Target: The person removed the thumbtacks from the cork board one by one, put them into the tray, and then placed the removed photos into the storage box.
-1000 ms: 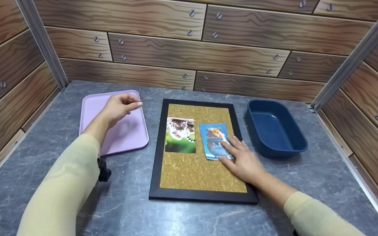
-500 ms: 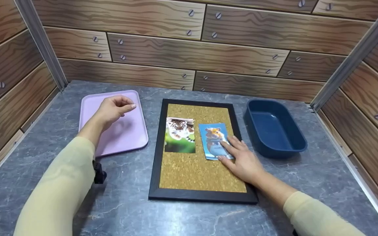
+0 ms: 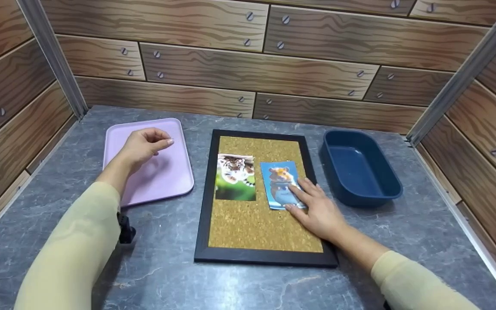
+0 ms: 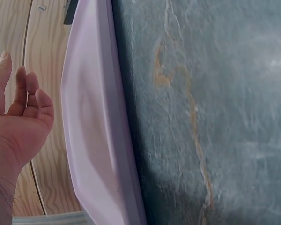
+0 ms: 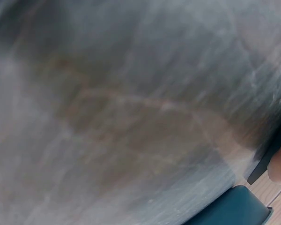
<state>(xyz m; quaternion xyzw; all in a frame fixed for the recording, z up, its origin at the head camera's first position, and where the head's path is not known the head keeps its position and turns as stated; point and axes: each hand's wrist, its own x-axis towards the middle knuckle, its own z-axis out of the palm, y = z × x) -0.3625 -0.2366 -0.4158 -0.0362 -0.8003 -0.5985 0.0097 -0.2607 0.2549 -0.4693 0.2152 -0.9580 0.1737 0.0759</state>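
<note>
A black-framed corkboard [image 3: 265,228] lies in the middle of the table. On its left half is a picture of a tiger [image 3: 235,178] on green. To the right lies a blue picture of a hamster [image 3: 280,181]; my right hand [image 3: 319,211] presses its lower right part with spread, straight fingers, hiding that corner. Over the lilac tray [image 3: 162,181] hovers my left hand [image 3: 142,146], fingers loosely bent. The left wrist view shows this left hand [image 4: 21,112] with thumb and fingers apart and nothing between them.
A deep dark blue bin [image 3: 360,172] stands right of the corkboard, close to my right hand. Wood-patterned walls [image 3: 213,64] enclose the grey marbled table [image 3: 166,258] at the back and both sides.
My left hand has drifted left and slightly toward me above the tray. The right hand and both pictures stay where they were.
</note>
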